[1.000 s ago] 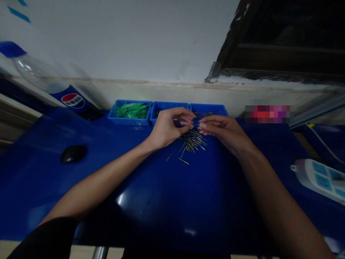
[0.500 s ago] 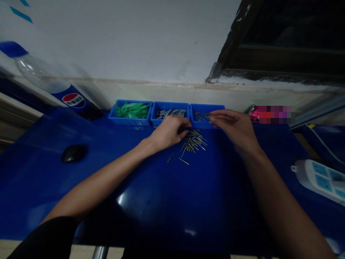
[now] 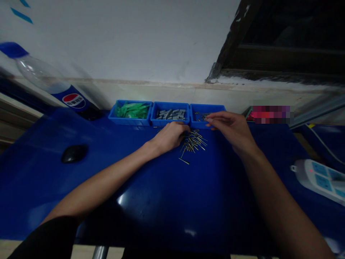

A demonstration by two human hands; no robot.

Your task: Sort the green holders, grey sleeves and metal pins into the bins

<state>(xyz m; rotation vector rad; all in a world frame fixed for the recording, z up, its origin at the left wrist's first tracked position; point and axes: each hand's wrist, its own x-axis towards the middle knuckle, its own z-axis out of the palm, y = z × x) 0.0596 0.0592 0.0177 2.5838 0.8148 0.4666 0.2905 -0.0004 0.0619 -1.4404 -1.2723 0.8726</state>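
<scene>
My left hand (image 3: 172, 136) rests at the left edge of a pile of thin brass-coloured pins (image 3: 194, 141) on the table, its fingers curled. What they hold, if anything, is hidden. My right hand (image 3: 232, 130) is over the front right of the right blue bin (image 3: 207, 108), thumb and fingers brought together at the tips. Small metal pins (image 3: 199, 116) lie inside that bin beside the fingertips; I cannot make out what is pinched. In the middle blue bin (image 3: 170, 105) are grey cylindrical pieces (image 3: 172, 114).
Green plastic pieces (image 3: 133, 109) fill the left blue bin (image 3: 114, 117). A cola bottle (image 3: 54, 77) and a black computer mouse (image 3: 73, 154) stand on the blue table (image 3: 151, 201) at left. At right lies a white power strip (image 3: 312, 176). The wall (image 3: 151, 39) rises behind the bins.
My left hand has dropped slightly toward me, and its knuckles uncover the middle bin. My right hand has shifted a little left. One loose pin below my left hand is no longer visible.
</scene>
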